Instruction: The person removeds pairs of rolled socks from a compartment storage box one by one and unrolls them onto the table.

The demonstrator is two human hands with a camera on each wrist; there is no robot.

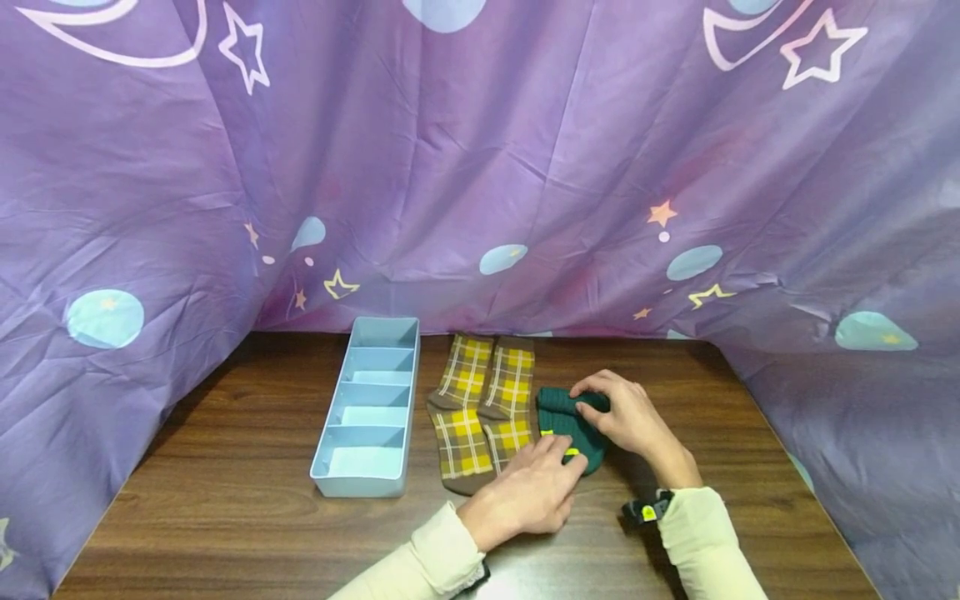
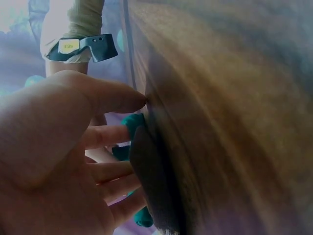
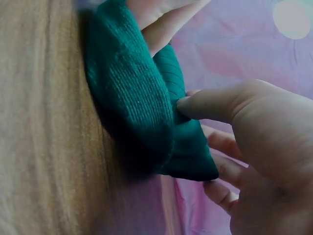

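Observation:
A pair of dark green ribbed socks lies on the table, its far end folded over into a thick roll. My right hand pinches that folded end between thumb and fingers; in the right wrist view the thumb presses on the green fabric. Over the near part of the green socks, my left hand rests with fairly straight fingers, thumb apart, partly hiding small yellow marks. Left of them lie two yellow-and-brown plaid socks, side by side; the left hand covers part of the right one.
A light blue box with several compartments in a row stands left of the plaid socks. All this is on a dark wood-grain table. Behind and at both sides hangs a purple curtain with stars and moons.

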